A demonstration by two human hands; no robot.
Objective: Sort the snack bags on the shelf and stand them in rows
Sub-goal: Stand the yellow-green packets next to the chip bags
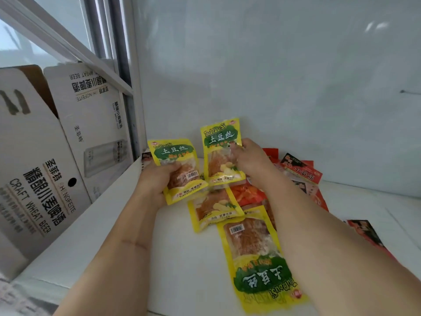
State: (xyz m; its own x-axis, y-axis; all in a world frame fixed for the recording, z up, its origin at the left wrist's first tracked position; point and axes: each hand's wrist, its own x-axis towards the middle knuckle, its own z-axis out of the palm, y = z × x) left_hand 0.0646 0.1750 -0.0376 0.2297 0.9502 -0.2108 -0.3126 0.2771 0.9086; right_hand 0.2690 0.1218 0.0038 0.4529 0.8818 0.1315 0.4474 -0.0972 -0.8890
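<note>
Beer cartons standing left of shelf; red bags piling right | left hand gripping upright yellow bag | right hand pinching second upright bag | flat bag lying lengthwise, upside-down

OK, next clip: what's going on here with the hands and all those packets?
A person is sorting snack bags on a white shelf. The left hand grips one yellow bag, and the right hand holds a second yellow bag upright near the back wall. Two more yellow bags lie flat in front, one just below the hands and one nearer the camera. Red bags lie in a loose pile to the right. No finished row shows yet.
</note>
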